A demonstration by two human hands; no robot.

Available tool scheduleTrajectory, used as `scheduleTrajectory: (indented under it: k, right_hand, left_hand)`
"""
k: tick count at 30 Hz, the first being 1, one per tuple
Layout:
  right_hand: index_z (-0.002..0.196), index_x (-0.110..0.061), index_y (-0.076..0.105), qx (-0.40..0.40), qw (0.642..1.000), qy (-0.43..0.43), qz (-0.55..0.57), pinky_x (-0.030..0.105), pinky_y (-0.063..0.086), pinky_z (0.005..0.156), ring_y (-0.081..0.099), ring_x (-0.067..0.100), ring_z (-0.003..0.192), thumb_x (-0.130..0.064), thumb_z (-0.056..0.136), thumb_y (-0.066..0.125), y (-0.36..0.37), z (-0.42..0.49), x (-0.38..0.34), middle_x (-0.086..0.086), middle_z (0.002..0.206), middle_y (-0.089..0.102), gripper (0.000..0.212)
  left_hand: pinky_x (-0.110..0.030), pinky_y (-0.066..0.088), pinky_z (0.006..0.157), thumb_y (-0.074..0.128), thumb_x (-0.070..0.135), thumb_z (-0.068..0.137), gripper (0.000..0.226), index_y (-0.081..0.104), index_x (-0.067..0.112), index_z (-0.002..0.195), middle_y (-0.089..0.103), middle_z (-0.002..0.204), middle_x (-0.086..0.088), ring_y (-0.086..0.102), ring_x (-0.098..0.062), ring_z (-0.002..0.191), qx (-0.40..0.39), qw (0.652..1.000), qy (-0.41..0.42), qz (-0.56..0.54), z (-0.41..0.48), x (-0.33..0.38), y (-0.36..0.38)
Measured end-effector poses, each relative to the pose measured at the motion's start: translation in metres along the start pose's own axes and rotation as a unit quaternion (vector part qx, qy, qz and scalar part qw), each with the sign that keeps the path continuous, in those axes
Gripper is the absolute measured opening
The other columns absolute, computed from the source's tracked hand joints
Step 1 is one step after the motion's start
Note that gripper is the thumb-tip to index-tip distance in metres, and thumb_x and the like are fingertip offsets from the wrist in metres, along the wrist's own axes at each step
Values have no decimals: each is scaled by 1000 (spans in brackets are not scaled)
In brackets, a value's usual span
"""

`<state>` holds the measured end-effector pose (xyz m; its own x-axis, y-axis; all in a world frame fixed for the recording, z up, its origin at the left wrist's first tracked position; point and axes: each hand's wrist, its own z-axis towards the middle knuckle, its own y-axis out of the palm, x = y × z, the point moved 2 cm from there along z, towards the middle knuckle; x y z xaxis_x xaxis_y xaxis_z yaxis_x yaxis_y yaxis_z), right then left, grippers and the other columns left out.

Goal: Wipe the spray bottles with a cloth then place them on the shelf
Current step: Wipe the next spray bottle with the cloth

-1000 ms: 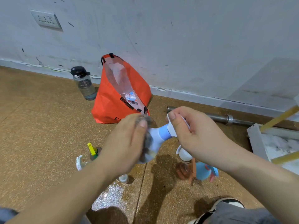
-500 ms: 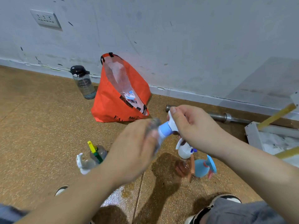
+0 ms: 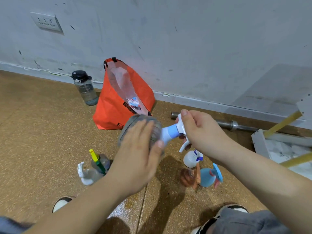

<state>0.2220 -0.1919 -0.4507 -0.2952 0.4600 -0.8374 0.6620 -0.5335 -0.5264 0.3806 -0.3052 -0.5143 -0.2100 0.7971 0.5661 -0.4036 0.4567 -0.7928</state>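
- Shelf point(image 3: 260, 142), white-framed with a marble-look panel: far to the right of the orange bag point(image 3: 114, 112), along the same wall. No spray bottle seen on the part in view.
- Left hand point(image 3: 138, 156): just in front of the orange bag, fingers nearly straight and laid over the cloth, pressing it onto the bottle's body. Blurred, so no telling of any curl underneath.
- Right hand point(image 3: 200, 132): right of the bag, fingers and thumb curled round the trigger head, gripping it.
- Spray bottle point(image 3: 172, 132), blue collar and white trigger: held roughly level in the air off the bag's lower right corner, between both hands.
- Cloth point(image 3: 135, 122), grey: draped over the bottle's body, overlapping the bag's lower edge in this view.
- Clear bottles point(image 3: 99, 162), two of them: on the floor in front of the bag's left corner.
- White bottle point(image 3: 190, 159), amber bottle point(image 3: 186, 177) and blue bottle point(image 3: 206, 178): clustered on the floor in front of and right of the bag.
- Judged early in the task: one bottle mid-wipe, five waiting on the floor, none visibly shelved, so nearly all the wiping and all the placing left to do.
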Motion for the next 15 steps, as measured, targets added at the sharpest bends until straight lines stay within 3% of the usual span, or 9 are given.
scheduleTrajectory:
  k: [2,4,6,8,9,11,12,13,15]
  right_hand:
    - [102,3,63,-3,1000,-9,-4,27,48,48,59,12,46,-41,110,36,3,-1,-2,21,73,60,52]
    - [103,3,62,-7,1000,-11,6,26,47,47,60,11,44,-39,110,36,2,-2,-5,15,71,60,50]
    - [103,4,61,-2,1000,-8,20,33,49,53,63,13,43,-38,111,35,-1,-2,-6,12,69,59,49]
    - [102,2,62,8,999,-1,32,40,50,58,65,16,44,-38,111,35,-6,0,-5,9,67,60,49]
    - [102,1,63,13,999,4,35,42,50,59,65,16,45,-39,111,35,-8,0,-4,7,66,60,50]
    - [102,0,63,17,999,15,42,40,47,59,63,14,44,-39,111,35,-9,-1,-3,5,63,61,50]
    - [102,2,63,17,998,16,51,37,47,58,62,13,44,-38,111,35,-8,-1,-3,6,62,60,50]
    - [102,4,63,16,998,14,59,31,48,54,61,12,43,-36,112,35,-7,-3,-4,8,63,58,50]
    - [102,8,61,9,998,3,57,23,47,47,57,10,43,-34,111,36,-3,-5,-6,14,67,55,50]
  left_hand:
    - [-44,23,127,33,50,107,61,38,17,158,43,159,-1,34,-19,152,-11,997,66,40,0,-2,-2]
    - [-38,29,123,30,53,108,53,42,30,154,49,153,10,40,-11,147,-4,998,65,4,3,-13,-9]
    - [-30,38,110,28,58,107,41,50,45,140,57,140,19,50,-6,135,29,989,-72,-128,8,-23,-19]
    - [-23,38,103,28,60,108,42,48,44,142,57,133,21,52,4,125,60,911,-260,-313,14,-27,-16]
    - [-18,40,99,28,55,110,42,46,40,145,55,126,20,52,12,114,51,905,-289,-308,12,-17,-17]
    - [-24,40,112,27,52,110,48,44,30,149,53,134,11,45,17,124,65,963,-189,-182,7,2,-15]
    - [-37,30,123,27,54,107,57,41,26,154,47,148,6,37,3,142,62,987,-106,-99,4,9,-13]
    - [-46,20,127,29,55,105,62,36,25,159,40,159,2,28,-11,152,48,998,-38,-20,1,11,-10]
    - [-53,17,127,35,52,105,62,32,25,161,35,163,3,23,-20,156,18,998,45,48,2,2,-7]
